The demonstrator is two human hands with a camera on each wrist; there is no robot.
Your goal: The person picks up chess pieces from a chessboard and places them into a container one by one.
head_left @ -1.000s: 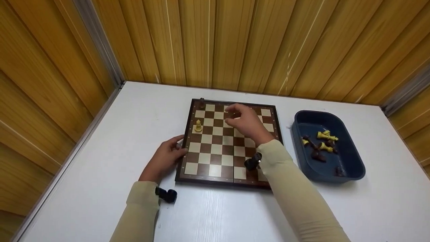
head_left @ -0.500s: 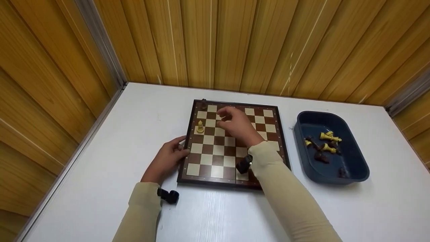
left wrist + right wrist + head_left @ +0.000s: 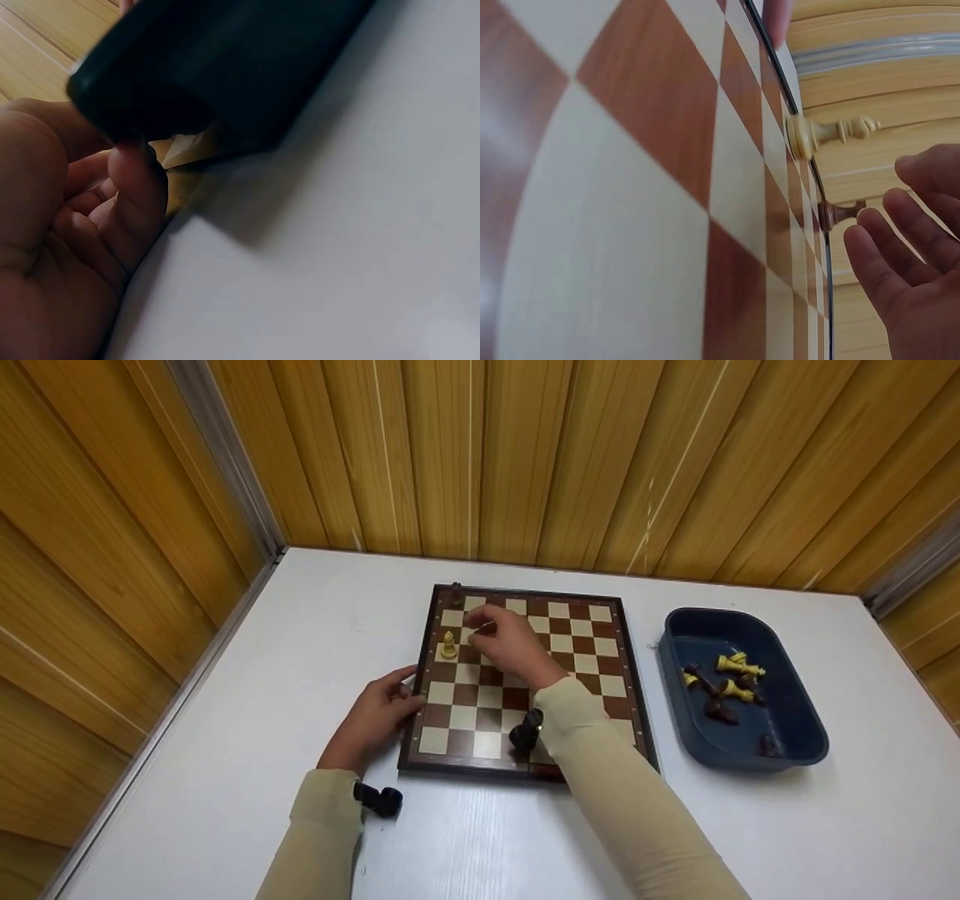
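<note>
The chessboard (image 3: 487,696) lies on the white table. A pale yellow bishop (image 3: 448,645) stands upright near its left edge, and it also shows in the right wrist view (image 3: 829,133). Farther back, at the far left corner, is a dark brown chess piece (image 3: 456,593). My right hand (image 3: 506,641) hovers over the board just right of the bishop, fingers loosely bent and apart, with a gap to the piece. Against the board's left edge rests my left hand (image 3: 375,716), thumb and forefinger at the rim; its other fingers are partly hidden.
Right of the board stands a dark blue bin (image 3: 679,720). Several yellow and dark brown chess pieces (image 3: 739,690) lie jumbled inside. Wood-patterned panels (image 3: 502,457) rise behind the white table (image 3: 330,607).
My right hand has moved left across the board, toward the bishop. My left hand has stayed at the board's left edge. The pieces stand where they were.
</note>
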